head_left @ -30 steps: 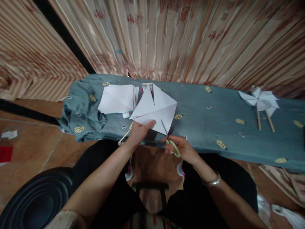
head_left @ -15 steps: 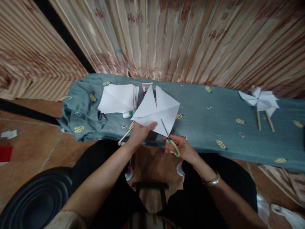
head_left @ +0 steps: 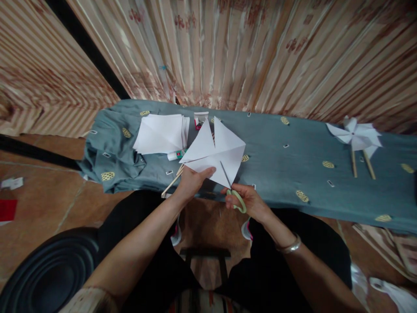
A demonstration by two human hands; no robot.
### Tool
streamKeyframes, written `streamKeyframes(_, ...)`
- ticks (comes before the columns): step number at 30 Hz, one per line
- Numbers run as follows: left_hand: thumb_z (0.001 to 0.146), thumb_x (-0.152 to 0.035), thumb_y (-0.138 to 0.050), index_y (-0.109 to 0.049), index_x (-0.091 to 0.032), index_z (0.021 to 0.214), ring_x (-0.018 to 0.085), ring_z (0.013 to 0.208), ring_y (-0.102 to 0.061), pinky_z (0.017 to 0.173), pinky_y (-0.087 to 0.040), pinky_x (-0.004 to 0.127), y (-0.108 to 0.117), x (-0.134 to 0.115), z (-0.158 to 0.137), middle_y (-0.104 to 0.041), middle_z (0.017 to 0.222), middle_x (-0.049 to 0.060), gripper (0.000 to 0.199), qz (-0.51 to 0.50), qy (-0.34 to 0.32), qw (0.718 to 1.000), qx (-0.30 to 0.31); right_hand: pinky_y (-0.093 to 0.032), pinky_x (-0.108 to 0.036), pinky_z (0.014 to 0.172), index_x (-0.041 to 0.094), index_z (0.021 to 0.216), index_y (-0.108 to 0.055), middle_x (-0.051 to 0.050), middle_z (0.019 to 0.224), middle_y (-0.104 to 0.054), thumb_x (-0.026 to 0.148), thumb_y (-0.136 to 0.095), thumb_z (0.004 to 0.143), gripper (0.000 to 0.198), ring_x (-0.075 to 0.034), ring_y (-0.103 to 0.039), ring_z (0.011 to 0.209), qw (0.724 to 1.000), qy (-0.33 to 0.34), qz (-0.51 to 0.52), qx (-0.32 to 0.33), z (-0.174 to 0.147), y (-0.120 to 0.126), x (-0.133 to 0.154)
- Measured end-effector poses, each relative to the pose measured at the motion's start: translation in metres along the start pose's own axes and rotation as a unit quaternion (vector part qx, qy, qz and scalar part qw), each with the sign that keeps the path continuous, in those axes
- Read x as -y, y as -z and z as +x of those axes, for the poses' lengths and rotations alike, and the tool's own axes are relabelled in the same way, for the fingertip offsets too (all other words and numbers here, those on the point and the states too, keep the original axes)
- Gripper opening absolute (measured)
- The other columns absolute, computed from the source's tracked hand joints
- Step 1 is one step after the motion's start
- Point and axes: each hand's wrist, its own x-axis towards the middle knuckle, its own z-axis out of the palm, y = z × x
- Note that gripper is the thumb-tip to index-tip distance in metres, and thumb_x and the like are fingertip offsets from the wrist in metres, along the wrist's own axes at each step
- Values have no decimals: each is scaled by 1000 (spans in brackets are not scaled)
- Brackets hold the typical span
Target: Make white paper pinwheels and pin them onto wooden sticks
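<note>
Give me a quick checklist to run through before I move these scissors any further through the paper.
1. Scissors in hand: ok, the right hand holds them by the handles.
2. Sheet steadied: ok, the left hand grips its near edge.
3. Left thumb off the blade: ok, it lies to the left with paper between.
4. Scissors open or closed: cannot tell, only one blade shows clearly on the sheet.
5. Sheet clear of the small box: not ok in this view, a paper point overlaps it.
6. Sheet clear of the paper stack: ok, a gap shows between them.
</note>
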Motion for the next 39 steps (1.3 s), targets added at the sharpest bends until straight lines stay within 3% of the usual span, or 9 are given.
streamKeyframes(11,60,-22,-79,-64,-15,108,23,91,-66,88,-52,36,1,1,-1,-73,99,8,50,11,9,1000,3,-44,-20,48,16,70,-67,4,55,-61,58,-87,47,52,-7,-55,48,1000,-2,0,-14,1,1,-2)
streamKeyframes(23,60,-23,-78,-63,-16,106,27,98,-66,91,-51,40,0,-1,-7,-73,97,9,49,22,24,999,19,-43,-22,49,16,75,-69,3,53,-63,58,-84,53,50,-8,-54,48,999,4,-27,-18,1,1,-2)
streamKeyframes(31,60,-24,-78,-62,-15,106,28,104,-65,92,-50,40,1,1,-6,-73,97,9,50,19,28,999,15,-42,-22,47,17,70,-68,5,51,-61,49,-88,49,43,-8,-53,45,1000,-3,-10,-28,2,-3,0)
streamKeyframes(39,60,-21,-80,-65,-16,104,26,97,-66,90,-51,38,0,-2,-6,-73,92,7,47,16,18,1000,5,-41,-23,46,17,68,-67,4,50,-61,49,-88,50,43,-9,-52,44,1000,8,-1,-23,3,-4,0)
